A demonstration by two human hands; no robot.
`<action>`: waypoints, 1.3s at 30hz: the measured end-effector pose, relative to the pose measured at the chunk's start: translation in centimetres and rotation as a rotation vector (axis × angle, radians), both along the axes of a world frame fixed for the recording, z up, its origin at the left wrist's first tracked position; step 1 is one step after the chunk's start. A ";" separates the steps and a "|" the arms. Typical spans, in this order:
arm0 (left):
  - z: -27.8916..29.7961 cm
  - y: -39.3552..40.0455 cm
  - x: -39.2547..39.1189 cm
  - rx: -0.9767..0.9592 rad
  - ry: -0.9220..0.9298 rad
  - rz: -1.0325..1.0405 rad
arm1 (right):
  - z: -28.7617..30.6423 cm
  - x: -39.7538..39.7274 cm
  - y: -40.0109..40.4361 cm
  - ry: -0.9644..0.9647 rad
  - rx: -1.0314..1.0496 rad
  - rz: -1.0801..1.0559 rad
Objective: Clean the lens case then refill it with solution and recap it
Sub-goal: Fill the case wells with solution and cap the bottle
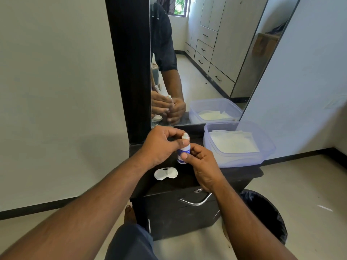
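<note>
- Mirror [206, 59]: tall pane in a dark frame, rising from the back edge of the dresser top; it reflects the person's arms, cupboards with drawers and a window.
- Dresser [187, 209]: black unit, taken here as the landmark; flat dark top, front drawer with a curved metal handle [195, 201] and a keyhole above it.
- Waste bin [266, 214]: round, lined with a black bag, on the floor just beside the dresser's right flank.
- Plastic tub [262, 156]: translucent bluish box at the right end of the dresser top, near the mirror; folded white tissues [232, 141] lie inside.
- Left hand [159, 145]: held above the middle of the dresser top, thumb and fingertips pinching the white cap of the bottle; remaining fingers curled.
- Right hand [202, 166]: above the dresser top, right of centre, fingers and thumb wrapped round the bottle's body, holding it upright.
- Solution bottle [183, 152]: small, white with a blue label band, upright between both hands over the dresser top; whether its base touches the top cannot be told.
- Lens case [166, 173]: white, two round wells joined side by side, lying flat on the dresser top towards its front edge, just below the bottle and apart from both hands; whether the wells are capped cannot be told.
- Bare foot [129, 214]: on the floor at the dresser's left front corner.
</note>
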State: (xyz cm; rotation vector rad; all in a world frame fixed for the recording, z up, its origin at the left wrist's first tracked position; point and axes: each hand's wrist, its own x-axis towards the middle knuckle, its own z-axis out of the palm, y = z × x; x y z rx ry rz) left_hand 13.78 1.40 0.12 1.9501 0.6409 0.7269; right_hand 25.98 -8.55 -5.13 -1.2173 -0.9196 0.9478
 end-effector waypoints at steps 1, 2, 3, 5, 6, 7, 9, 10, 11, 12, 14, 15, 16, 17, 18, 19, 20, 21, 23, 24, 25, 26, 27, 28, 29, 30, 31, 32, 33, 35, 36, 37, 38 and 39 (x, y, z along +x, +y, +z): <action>0.0 0.0 0.0 0.016 -0.002 0.011 | 0.0 0.0 0.1 -0.024 0.002 -0.016; 0.0 0.0 0.0 0.025 -0.008 0.026 | 0.0 -0.1 0.1 -0.051 0.001 -0.039; -0.1 -0.1 0.1 0.025 -0.017 0.042 | 0.1 -0.3 0.1 -0.072 -0.003 -0.066; -0.3 -0.2 0.3 0.032 -0.027 0.053 | 0.0 -0.5 0.1 -0.109 -0.010 -0.106; -0.4 -0.2 0.3 0.036 -0.026 0.044 | -0.1 -0.4 0.1 -0.128 -0.016 -0.110; -0.4 -0.2 0.2 0.028 -0.025 0.021 | -0.1 -0.4 0.1 -0.139 -0.022 -0.099; 0.0 0.1 -0.1 -0.016 -0.021 -0.074 | -0.3 -0.2 -0.1 -0.128 -0.035 -0.055; 0.2 0.3 -0.3 -0.042 -0.015 -0.130 | -0.3 -0.1 -0.2 -0.110 -0.043 -0.033; 0.4 0.6 -0.5 -0.075 -0.014 -0.181 | -0.3 0.0 -0.2 -0.088 -0.049 -0.012; 0.6 0.8 -0.7 -0.110 -0.018 -0.218 | -0.3 0.1 -0.3 -0.072 -0.052 0.000; 0.8 1.2 -1.0 -0.144 -0.015 -0.236 | -0.3 0.1 -0.2 -0.040 -0.044 -0.018; 0.7 1.5 -1.2 -0.115 0.014 -0.212 | -0.2 0.0 -0.1 -0.033 -0.036 -0.056; 0.6 1.8 -1.5 -0.054 0.063 -0.167 | -0.3 -0.1 0.0 -0.042 -0.028 -0.114; 0.3 2.1 -1.8 0.019 0.118 -0.098 | -0.3 -0.3 0.1 -0.060 -0.023 -0.178; 0.1 2.5 -2.3 0.097 0.170 -0.019 | -0.4 -0.5 0.4 -0.081 -0.026 -0.233; -0.2 2.8 -2.9 0.179 0.228 0.059 | -0.4 -0.8 0.6 -0.112 -0.040 -0.276; -0.5 3.1 -3.4 0.252 0.303 0.123 | -0.5 -0.9 1.0 -0.159 -0.067 -0.312; -0.7 3.3 -4.0 0.298 0.394 0.163 | -0.6 -1.1 1.3 -0.216 -0.102 -0.339; -1.1 3.4 -4.8 0.308 0.587 0.175 | -0.5 -1.3 1.8 -0.318 -0.177 -0.377; -1.3 3.4 -5.1 0.297 0.668 0.157 | -0.3 -1.5 1.9 -0.348 -0.207 -0.392; -1.4 3.4 -5.3 0.295 0.730 0.137 | -0.1 -1.7 2.0 -0.371 -0.227 -0.404; -1.5 3.3 -5.5 0.298 0.773 0.121 | 0.1 -2.0 2.0 -0.399 -0.236 -0.416; -1.6 3.3 -5.5 0.301 0.795 0.114 | 0.2 -2.2 2.1 -0.427 -0.241 -0.427; -1.6 3.3 -5.6 0.304 0.802 0.112 | 0.3 -2.4 2.1 -0.447 -0.243 -0.437; -1.6 3.2 -5.6 0.307 0.801 0.110 | 0.3 -2.5 2.2 -0.452 -0.246 -0.444; -1.5 3.2 -5.6 0.307 0.800 0.107 | 0.3 -2.6 2.3 -0.450 -0.250 -0.447; -1.3 3.2 -5.6 0.307 0.798 0.100 | 0.3 -2.6 2.4 -0.447 -0.261 -0.449; -1.2 3.2 -5.5 0.303 0.800 0.090 | 0.3 -2.6 2.4 -0.446 -0.275 -0.448; -1.1 3.1 -5.5 0.298 0.806 0.081 | 0.4 -2.6 2.4 -0.450 -0.288 -0.445; -1.0 3.1 -5.3 0.283 0.813 0.080 | 0.6 -2.6 2.2 -0.464 -0.308 -0.438; -1.1 3.1 -5.3 0.274 0.812 0.091 | 0.7 -2.6 2.2 -0.466 -0.311 -0.437; -1.1 3.1 -5.3 0.269 0.807 0.107 | 0.7 -2.6 2.1 -0.459 -0.310 -0.439; -1.2 3.1 -5.3 0.263 0.797 0.127 | 0.8 -2.6 2.1 -0.446 -0.306 -0.440; -1.2 3.0 -5.3 0.254 0.777 0.151 | 0.8 -2.7 2.0 -0.428 -0.301 -0.438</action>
